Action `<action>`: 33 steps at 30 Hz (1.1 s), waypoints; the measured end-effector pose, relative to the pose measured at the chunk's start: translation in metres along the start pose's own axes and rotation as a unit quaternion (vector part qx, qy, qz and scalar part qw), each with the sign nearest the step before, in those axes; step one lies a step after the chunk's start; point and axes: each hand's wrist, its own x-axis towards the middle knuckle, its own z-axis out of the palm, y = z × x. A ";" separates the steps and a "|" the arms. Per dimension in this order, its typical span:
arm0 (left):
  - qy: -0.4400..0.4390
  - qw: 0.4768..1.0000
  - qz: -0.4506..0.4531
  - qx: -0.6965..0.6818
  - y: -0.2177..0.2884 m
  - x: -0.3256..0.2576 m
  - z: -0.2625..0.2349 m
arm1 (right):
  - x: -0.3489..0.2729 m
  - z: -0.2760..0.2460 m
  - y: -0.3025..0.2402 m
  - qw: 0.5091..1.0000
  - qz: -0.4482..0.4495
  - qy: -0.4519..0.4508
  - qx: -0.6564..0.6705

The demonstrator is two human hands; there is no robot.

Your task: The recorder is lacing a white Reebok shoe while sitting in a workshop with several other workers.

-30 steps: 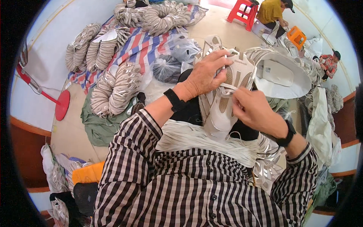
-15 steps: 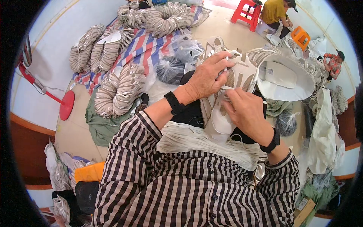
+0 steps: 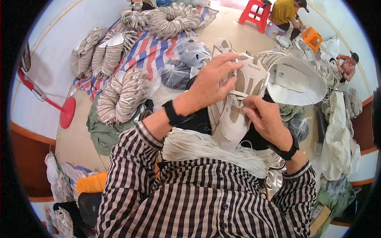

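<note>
Beige shoe upper (image 3: 231, 130), small blurred lettering (image 3: 254, 67); right fingers (image 3: 254, 103) pinching lace (image 3: 238, 94).

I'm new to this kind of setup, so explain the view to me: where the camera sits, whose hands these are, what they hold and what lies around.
There is no machine here, just a person's two bare hands. The camera is worn on that person's head and looks down; its fisheye lens makes straight edges bend. The right hand seems to pinch the lace of a pale shoe. The left hand is at the shoe's upper part; its grip is unclear. Nearer the shirt lie white cords. On the left are bundles of pale shoe parts, some on a striped sheet.
</note>
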 end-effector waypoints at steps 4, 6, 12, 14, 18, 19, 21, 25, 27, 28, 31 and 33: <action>-0.052 0.998 0.028 0.029 0.022 -0.017 -0.018 | -0.012 -0.005 0.012 0.994 0.039 0.100 0.004; -0.106 0.991 0.062 0.048 0.029 -0.025 -0.019 | -0.019 -0.006 0.016 0.991 0.054 0.123 -0.018; -0.203 0.971 0.109 0.069 0.025 -0.021 -0.011 | -0.034 -0.003 0.025 0.983 0.084 0.144 -0.082; -0.220 0.961 0.149 0.080 0.023 -0.017 -0.010 | -0.034 0.000 0.028 0.984 0.077 0.133 -0.088; -0.215 0.955 0.179 0.100 0.023 -0.015 -0.009 | -0.033 0.006 0.033 0.985 0.074 0.117 -0.100; -0.209 0.955 0.183 0.108 0.023 -0.016 -0.008 | -0.033 0.008 0.034 0.986 0.076 0.110 -0.103; -0.171 0.962 0.181 0.114 0.023 -0.019 -0.001 | -0.034 0.009 0.035 0.986 0.072 0.117 -0.100; -0.031 0.981 0.113 0.158 0.020 -0.029 0.019 | -0.034 0.009 0.033 0.985 0.091 0.133 -0.056; 0.045 0.979 0.064 0.189 0.018 -0.034 0.029 | -0.034 0.006 0.029 0.978 0.150 0.139 0.048; 0.067 0.978 0.046 0.190 0.019 -0.038 0.033 | -0.034 0.003 0.026 0.969 0.182 0.131 0.102; 0.091 0.983 -0.003 0.157 0.020 -0.046 0.038 | -0.037 -0.013 0.022 0.902 0.258 0.047 0.343; 0.066 0.989 -0.035 0.130 0.022 -0.048 0.037 | -0.041 -0.024 0.020 0.816 0.266 0.041 0.511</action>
